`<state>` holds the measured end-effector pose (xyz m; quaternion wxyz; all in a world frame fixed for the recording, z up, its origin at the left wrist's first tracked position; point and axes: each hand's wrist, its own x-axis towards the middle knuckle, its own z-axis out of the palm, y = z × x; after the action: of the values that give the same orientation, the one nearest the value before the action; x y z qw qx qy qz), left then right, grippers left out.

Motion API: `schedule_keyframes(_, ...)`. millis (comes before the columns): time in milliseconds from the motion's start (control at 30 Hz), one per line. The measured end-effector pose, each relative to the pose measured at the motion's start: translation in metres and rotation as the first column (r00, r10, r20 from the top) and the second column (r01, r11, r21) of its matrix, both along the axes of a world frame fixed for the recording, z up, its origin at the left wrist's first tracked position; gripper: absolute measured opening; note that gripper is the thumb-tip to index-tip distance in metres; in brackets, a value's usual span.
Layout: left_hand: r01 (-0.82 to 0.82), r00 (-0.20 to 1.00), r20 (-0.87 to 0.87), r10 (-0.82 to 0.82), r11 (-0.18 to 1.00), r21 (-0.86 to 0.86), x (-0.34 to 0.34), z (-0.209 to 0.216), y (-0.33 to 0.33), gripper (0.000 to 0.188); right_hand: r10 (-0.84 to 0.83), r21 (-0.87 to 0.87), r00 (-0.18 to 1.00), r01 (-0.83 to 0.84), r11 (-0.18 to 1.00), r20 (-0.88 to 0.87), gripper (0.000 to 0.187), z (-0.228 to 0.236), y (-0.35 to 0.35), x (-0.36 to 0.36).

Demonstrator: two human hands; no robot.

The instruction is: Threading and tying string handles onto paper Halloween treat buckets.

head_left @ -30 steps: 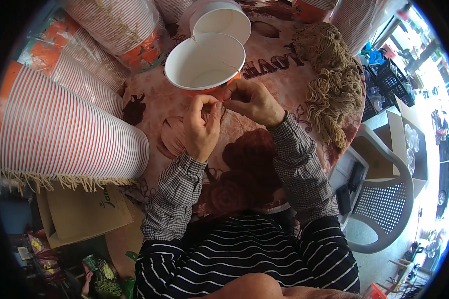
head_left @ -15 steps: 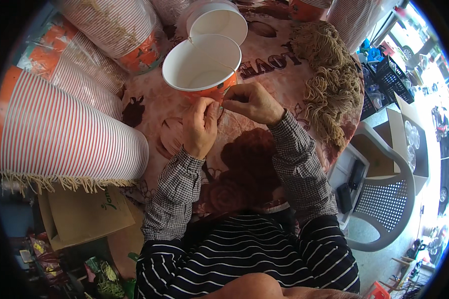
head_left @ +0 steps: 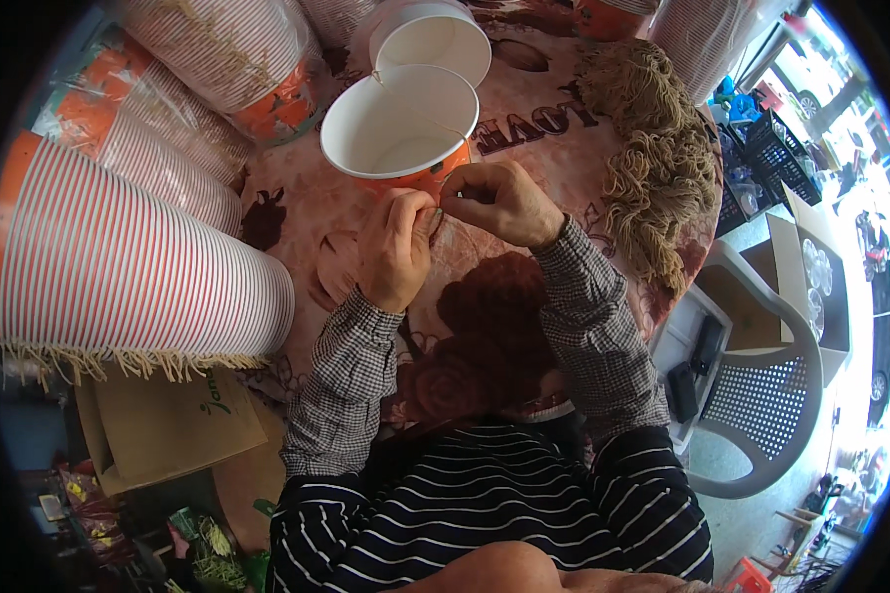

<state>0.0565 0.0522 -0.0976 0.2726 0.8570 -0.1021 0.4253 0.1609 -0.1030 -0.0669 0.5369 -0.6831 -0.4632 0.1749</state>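
An orange paper bucket with a white inside (head_left: pixel 366 163) tilts toward me on the table, its open mouth up. A thin tan cord (head_left: pixel 445 127) runs from the far rim across the mouth and over the right rim. At the bucket's near right side, my right hand (head_left: pixel 504 205) pinches the cord's end, thumb and forefinger together. Close against it, my left hand (head_left: pixel 400 249) is closed too, fingertips pressed together below the rim; the cord seems to pass between them, though the fingers hide most of it. Behind stands another white-lined bucket (head_left: pixel 445 49).
Long stacks of nested buckets (head_left: pixel 148 257) lie at the left, tan cord ends hanging from the nearest. A heap of tan cords (head_left: pixel 658 168) lies at the table's right. Beyond the flowered tablecloth (head_left: pixel 494 306) are a grey plastic chair (head_left: pixel 761 395) and a cardboard box (head_left: pixel 178 425).
My left hand has turned slightly, its fingers curling more over the fingertips. My right hand has barely moved, and the bucket stays almost where it was.
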Motion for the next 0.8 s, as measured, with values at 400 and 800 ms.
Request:
schedule_keyframes(400, -0.214, 0.965, 0.180, 0.191, 0.970, 0.117, -0.005, 0.008, -0.002, 0.006, 0.052, 0.094, 0.996, -0.045, 0.995, -0.074, 0.013, 0.000, 0.004, -0.005)
schedule_keyframes(800, -0.209, 0.973, 0.131, 0.189, 0.965, 0.160, 0.001, 0.011, 0.010, 0.014, -0.222, 0.082, 0.934, 0.207, 0.975, 0.279, 0.014, -0.012, 0.010, -0.008)
